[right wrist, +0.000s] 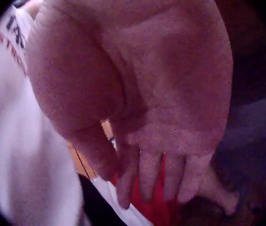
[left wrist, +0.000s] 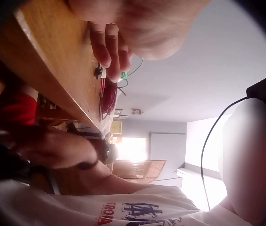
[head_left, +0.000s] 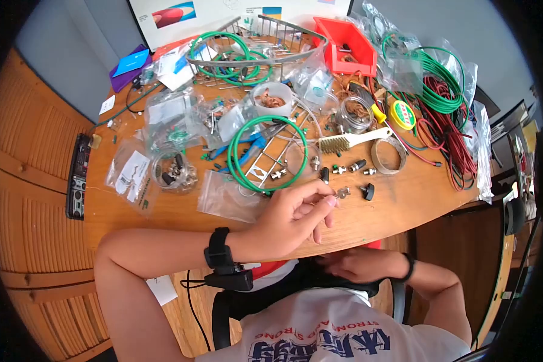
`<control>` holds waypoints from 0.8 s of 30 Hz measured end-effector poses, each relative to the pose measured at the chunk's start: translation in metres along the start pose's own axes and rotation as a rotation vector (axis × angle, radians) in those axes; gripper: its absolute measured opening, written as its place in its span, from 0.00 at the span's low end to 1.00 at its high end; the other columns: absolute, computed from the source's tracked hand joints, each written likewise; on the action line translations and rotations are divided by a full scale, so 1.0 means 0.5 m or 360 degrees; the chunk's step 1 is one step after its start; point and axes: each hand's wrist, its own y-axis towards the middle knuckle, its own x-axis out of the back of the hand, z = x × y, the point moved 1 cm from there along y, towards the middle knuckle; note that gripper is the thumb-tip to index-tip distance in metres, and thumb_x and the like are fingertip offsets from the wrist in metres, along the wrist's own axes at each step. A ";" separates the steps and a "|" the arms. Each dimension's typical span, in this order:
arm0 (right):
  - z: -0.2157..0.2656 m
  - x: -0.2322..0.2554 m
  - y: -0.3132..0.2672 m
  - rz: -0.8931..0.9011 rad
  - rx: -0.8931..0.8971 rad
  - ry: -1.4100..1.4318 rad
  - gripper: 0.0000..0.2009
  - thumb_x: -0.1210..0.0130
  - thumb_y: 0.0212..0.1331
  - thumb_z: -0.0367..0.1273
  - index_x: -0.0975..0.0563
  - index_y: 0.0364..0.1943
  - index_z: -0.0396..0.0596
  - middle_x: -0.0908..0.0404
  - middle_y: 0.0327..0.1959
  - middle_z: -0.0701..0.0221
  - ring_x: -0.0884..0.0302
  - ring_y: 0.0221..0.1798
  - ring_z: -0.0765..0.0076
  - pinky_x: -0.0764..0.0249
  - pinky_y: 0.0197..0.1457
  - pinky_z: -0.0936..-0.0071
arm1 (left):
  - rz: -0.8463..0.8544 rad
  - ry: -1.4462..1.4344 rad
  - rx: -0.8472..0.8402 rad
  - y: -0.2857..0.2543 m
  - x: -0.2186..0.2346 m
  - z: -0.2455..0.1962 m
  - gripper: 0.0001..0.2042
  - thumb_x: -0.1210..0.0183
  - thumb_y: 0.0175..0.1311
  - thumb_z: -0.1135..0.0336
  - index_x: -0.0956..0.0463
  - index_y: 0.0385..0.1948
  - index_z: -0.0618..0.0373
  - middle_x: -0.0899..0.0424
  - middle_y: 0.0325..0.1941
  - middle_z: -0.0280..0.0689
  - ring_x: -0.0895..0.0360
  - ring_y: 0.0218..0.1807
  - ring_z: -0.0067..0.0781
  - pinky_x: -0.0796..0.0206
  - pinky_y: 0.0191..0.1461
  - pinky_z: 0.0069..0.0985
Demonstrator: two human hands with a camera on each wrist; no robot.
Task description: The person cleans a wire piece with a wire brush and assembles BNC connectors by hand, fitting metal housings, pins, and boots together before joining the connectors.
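Over the front of the table my left hand [head_left: 298, 214] pinches a small metal connector [head_left: 342, 192] between thumb and index finger, its other fingers loosely bent. In the left wrist view that hand [left wrist: 123, 35] fills the top, and the connector is hidden. Just right of the held piece lies a black knob-like part [head_left: 367, 192]. Behind it are more small metal connectors [head_left: 339, 169] and a ring of tape [head_left: 388, 155]. My right hand [head_left: 362, 264] is down at my lap below the table edge. Its palm [right wrist: 156, 94] and relaxed, fairly straight fingers show nothing held.
A green cable coil [head_left: 230, 154] lies over blue-handled pliers [head_left: 247, 148]. Nearby are a wire brush [head_left: 353, 140], a clear jar [head_left: 356, 114], plastic bags [head_left: 229, 196] and a red bin [head_left: 346, 48]. Red cables [head_left: 455, 151] are heaped at the right edge, a wire rack [head_left: 265, 60] at the back.
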 end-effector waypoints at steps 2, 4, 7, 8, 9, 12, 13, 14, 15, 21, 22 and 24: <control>0.067 0.069 -0.057 0.0361 -0.0150 0.0441 0.14 0.50 0.77 0.34 0.19 0.45 0.35 0.19 0.61 0.46 0.23 0.66 0.40 0.26 0.69 0.53 | 0.0004 -0.0016 0.0013 0.000 -0.002 -0.003 0.11 0.51 0.84 0.62 0.25 0.49 0.60 0.17 0.34 0.33 0.18 0.27 0.18 0.31 0.30 0.16; 0.137 0.194 -0.083 0.0440 0.0012 0.0597 0.14 0.42 0.75 0.32 0.18 0.53 0.32 0.14 0.52 0.50 0.19 0.65 0.46 0.23 0.67 0.53 | -0.0012 -0.0020 0.0051 0.000 -0.002 -0.004 0.11 0.51 0.84 0.62 0.25 0.49 0.60 0.17 0.35 0.34 0.18 0.27 0.19 0.31 0.30 0.16; 0.179 0.329 -0.111 -0.0418 0.0167 0.0514 0.13 0.29 0.63 0.32 0.15 0.22 0.43 0.13 0.24 0.65 0.11 0.28 0.62 0.13 0.37 0.69 | -0.0006 0.0002 0.0044 0.001 0.000 -0.002 0.11 0.51 0.84 0.63 0.25 0.50 0.61 0.17 0.35 0.36 0.18 0.26 0.20 0.31 0.29 0.17; 0.185 0.336 -0.105 -0.0970 0.0061 0.0575 0.21 0.27 0.61 0.38 0.21 0.13 0.46 0.19 0.15 0.70 0.17 0.18 0.67 0.22 0.24 0.75 | -0.0019 0.0010 0.0040 0.001 0.000 -0.003 0.11 0.51 0.84 0.63 0.25 0.50 0.61 0.17 0.35 0.36 0.18 0.26 0.20 0.31 0.29 0.17; 0.166 0.364 -0.104 -0.1126 0.0042 0.0496 0.27 0.33 0.65 0.44 0.26 0.10 0.48 0.25 0.10 0.73 0.23 0.13 0.70 0.32 0.18 0.76 | -0.0018 0.0020 0.0053 0.001 0.000 -0.004 0.10 0.51 0.84 0.64 0.25 0.50 0.62 0.17 0.34 0.37 0.18 0.26 0.20 0.32 0.29 0.17; 0.112 0.450 -0.042 -0.1256 0.0112 0.0163 0.30 0.44 0.72 0.48 0.34 0.11 0.49 0.35 0.11 0.79 0.38 0.14 0.81 0.47 0.20 0.75 | -0.0035 0.0076 0.0083 0.000 0.000 -0.009 0.10 0.52 0.84 0.65 0.25 0.50 0.62 0.17 0.34 0.37 0.17 0.26 0.21 0.32 0.29 0.17; 0.104 0.464 -0.022 -0.1299 0.0076 0.0200 0.29 0.44 0.74 0.44 0.38 0.14 0.48 0.39 0.14 0.81 0.45 0.18 0.82 0.50 0.23 0.74 | -0.0025 0.0078 0.0090 0.000 -0.001 -0.010 0.10 0.52 0.84 0.65 0.25 0.50 0.62 0.17 0.34 0.37 0.17 0.26 0.21 0.32 0.29 0.17; 0.091 0.481 0.006 -0.1406 0.0123 -0.0042 0.28 0.41 0.73 0.36 0.43 0.16 0.49 0.42 0.15 0.85 0.49 0.20 0.83 0.52 0.24 0.74 | -0.0039 0.0064 0.0093 0.001 -0.001 -0.010 0.10 0.52 0.84 0.66 0.25 0.49 0.62 0.17 0.34 0.38 0.17 0.26 0.21 0.32 0.29 0.17; 0.076 0.491 0.023 -0.1469 0.0105 -0.0194 0.27 0.39 0.72 0.32 0.44 0.18 0.48 0.44 0.15 0.82 0.51 0.21 0.83 0.53 0.24 0.73 | -0.0053 0.0048 0.0099 0.002 -0.002 -0.010 0.10 0.52 0.84 0.66 0.26 0.49 0.62 0.17 0.34 0.38 0.17 0.26 0.22 0.32 0.29 0.17; 0.020 0.461 0.029 -0.1384 -0.0128 -0.0781 0.23 0.36 0.68 0.28 0.38 0.20 0.40 0.46 0.15 0.63 0.49 0.17 0.65 0.48 0.24 0.65 | -0.0082 0.0040 0.0201 0.001 0.000 -0.015 0.09 0.48 0.81 0.70 0.23 0.48 0.68 0.15 0.34 0.38 0.16 0.27 0.21 0.26 0.29 0.18; 0.019 0.455 0.029 -0.1206 -0.0137 -0.0856 0.22 0.36 0.68 0.30 0.35 0.19 0.38 0.44 0.16 0.57 0.45 0.16 0.57 0.45 0.24 0.62 | -0.0074 0.0029 0.0219 0.001 0.001 -0.015 0.09 0.48 0.81 0.70 0.23 0.48 0.68 0.15 0.34 0.38 0.16 0.27 0.21 0.26 0.29 0.18; 0.014 0.445 0.022 -0.1086 -0.0267 -0.0878 0.21 0.36 0.69 0.35 0.27 0.18 0.39 0.34 0.15 0.53 0.34 0.20 0.44 0.37 0.26 0.56 | -0.0030 0.0119 0.0209 0.000 0.002 -0.012 0.08 0.52 0.82 0.71 0.27 0.47 0.67 0.17 0.37 0.43 0.16 0.29 0.25 0.22 0.31 0.21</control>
